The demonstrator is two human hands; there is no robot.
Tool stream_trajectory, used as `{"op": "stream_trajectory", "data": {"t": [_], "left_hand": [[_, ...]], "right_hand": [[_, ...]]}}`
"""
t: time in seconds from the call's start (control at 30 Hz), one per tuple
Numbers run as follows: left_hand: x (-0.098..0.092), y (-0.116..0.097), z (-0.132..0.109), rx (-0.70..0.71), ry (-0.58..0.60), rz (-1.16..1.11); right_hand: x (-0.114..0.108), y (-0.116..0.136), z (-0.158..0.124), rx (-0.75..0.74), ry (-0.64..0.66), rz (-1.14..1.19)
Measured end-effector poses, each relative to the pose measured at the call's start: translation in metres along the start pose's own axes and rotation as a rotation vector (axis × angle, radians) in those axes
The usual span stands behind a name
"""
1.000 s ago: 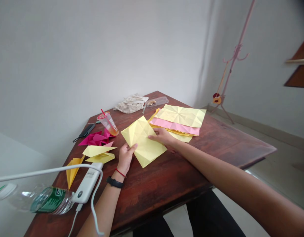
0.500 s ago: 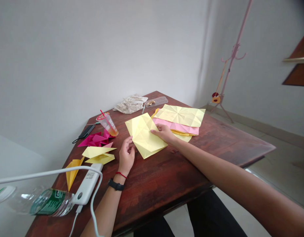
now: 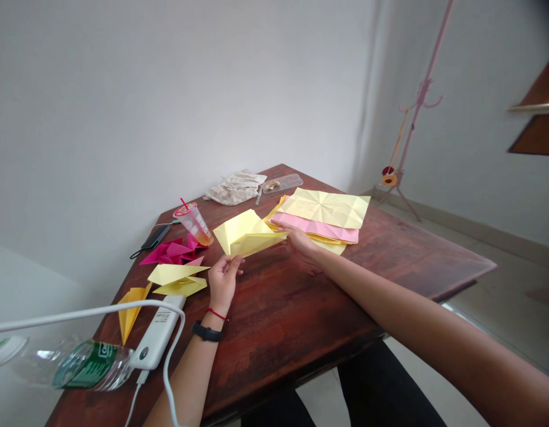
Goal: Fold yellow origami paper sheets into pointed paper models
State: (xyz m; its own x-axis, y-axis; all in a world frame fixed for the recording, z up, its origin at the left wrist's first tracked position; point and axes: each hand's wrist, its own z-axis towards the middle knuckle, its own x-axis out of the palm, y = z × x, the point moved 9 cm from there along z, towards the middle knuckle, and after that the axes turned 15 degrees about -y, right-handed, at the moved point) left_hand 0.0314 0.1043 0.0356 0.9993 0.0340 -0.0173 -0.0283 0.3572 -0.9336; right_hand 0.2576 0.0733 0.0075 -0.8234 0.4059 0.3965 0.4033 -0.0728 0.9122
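Note:
A creased sheet of pale yellow paper [image 3: 245, 231] is held up over the table between my hands, its near part folded upward along a crease. My left hand [image 3: 224, 279] pinches the near-left edge of this sheet between thumb and fingers. At the sheet's right corner is my right hand [image 3: 298, 242], gripping it with the fingers partly hidden behind the paper. Just beyond that hand lies a stack of creased sheets, with a yellow sheet [image 3: 325, 206] on top and a pink sheet [image 3: 319, 226] under it.
Left on the wooden table [image 3: 265, 332] are folded yellow paper [image 3: 178, 279], magenta paper [image 3: 174, 252], an orange-yellow folded piece [image 3: 132, 308], a tilted plastic cup [image 3: 196, 225], a power bank [image 3: 159, 332] with a white cable and a bottle [image 3: 87, 363]. A cloth [image 3: 234, 188] lies at the back.
The yellow sheet has tipped from nearly flat to the camera, and its near part is now folded up. My left hand has moved slightly left and pinches the edge.

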Motion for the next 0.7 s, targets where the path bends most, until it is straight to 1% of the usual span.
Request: {"op": "stream_trajectory", "data": {"t": [0.1,0.2,0.3,0.37,0.43,0.6,0.7], "left_hand": [[-0.003,0.006,0.002,-0.079,-0.039,-0.063],[-0.002,0.009,0.002,-0.126,-0.042,-0.089],[-0.001,0.011,0.001,-0.147,-0.037,-0.090],[-0.001,0.011,0.001,-0.150,-0.040,-0.085],[-0.002,0.011,0.001,-0.151,-0.049,-0.083],[-0.004,0.010,0.001,-0.131,-0.081,-0.082],[-0.005,0.010,0.002,-0.103,-0.098,-0.067]], "right_hand": [[0.009,-0.002,-0.005,-0.017,0.114,0.000],[0.021,0.005,-0.015,-0.116,0.264,-0.010],[0.027,0.010,-0.020,-0.195,0.326,-0.080],[0.026,0.009,-0.020,-0.209,0.324,-0.148],[0.023,0.009,-0.018,-0.213,0.293,-0.191],[0.012,0.007,-0.008,-0.194,0.137,-0.208],[0.008,0.004,-0.004,-0.191,0.071,-0.206]]}}
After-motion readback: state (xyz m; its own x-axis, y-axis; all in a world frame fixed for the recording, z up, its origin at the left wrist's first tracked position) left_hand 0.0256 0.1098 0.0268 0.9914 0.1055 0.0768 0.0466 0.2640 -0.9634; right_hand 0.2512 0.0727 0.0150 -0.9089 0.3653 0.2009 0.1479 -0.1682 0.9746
